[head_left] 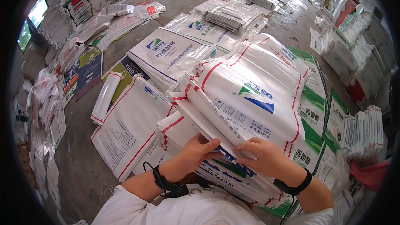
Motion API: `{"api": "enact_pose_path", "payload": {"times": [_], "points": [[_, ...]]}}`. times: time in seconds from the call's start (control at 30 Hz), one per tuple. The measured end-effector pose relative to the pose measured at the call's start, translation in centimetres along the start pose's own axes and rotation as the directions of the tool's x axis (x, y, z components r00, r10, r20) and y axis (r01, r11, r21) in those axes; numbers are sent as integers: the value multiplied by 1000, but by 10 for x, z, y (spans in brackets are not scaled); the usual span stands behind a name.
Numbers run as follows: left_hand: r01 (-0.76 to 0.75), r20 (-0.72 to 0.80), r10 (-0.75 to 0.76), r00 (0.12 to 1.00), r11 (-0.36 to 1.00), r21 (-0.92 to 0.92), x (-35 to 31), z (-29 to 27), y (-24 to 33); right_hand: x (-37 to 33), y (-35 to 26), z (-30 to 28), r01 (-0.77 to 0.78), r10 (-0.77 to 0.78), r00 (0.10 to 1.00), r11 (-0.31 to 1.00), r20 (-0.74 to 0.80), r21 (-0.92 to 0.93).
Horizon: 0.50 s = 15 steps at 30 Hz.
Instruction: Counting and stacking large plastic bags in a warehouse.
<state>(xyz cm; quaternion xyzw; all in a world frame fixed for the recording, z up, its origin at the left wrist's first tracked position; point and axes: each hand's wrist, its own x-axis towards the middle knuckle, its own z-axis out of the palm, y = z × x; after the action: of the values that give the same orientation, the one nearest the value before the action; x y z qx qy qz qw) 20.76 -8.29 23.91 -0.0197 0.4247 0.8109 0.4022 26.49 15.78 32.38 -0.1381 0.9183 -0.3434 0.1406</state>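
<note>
Close in front of me lies a thick pile of white plastic sacks with red border lines. The top sack [250,87] bears a blue and green emblem. My left hand [199,150] is closed on the near edge of a folded white sack [204,121], its thumb on top and its other fingers partly hidden underneath. Just to the right, my right hand [260,154] pinches the same near edge, fingers curled over it. Below both hands, more sacks [233,173] with blue and green print show their layered edges.
Flat white sacks [164,54] lie beyond the pile, with a bundled stack [235,14] farther off. A rolled white sack [107,93] is at the left. Green-printed sacks [310,121] spread on the right beside a stack [364,131]. Tall stacks [56,27] line the left wall.
</note>
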Motion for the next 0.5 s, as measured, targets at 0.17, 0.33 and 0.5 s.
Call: {"api": "enact_pose_path", "payload": {"times": [0.17,0.33,0.5], "points": [[-3,3,3,1000,1000,5,-1,3,2,1,14,-1,4,-8,999,995,39,96],[6,-5,-6,1000,1000,12,1,3,1,-1,20,-1,-9,13,999,997,-51,83],[7,-8,-8,1000,1000,-19,-2,1,1,1,9,-7,-61,67,995,995,-76,80]]}}
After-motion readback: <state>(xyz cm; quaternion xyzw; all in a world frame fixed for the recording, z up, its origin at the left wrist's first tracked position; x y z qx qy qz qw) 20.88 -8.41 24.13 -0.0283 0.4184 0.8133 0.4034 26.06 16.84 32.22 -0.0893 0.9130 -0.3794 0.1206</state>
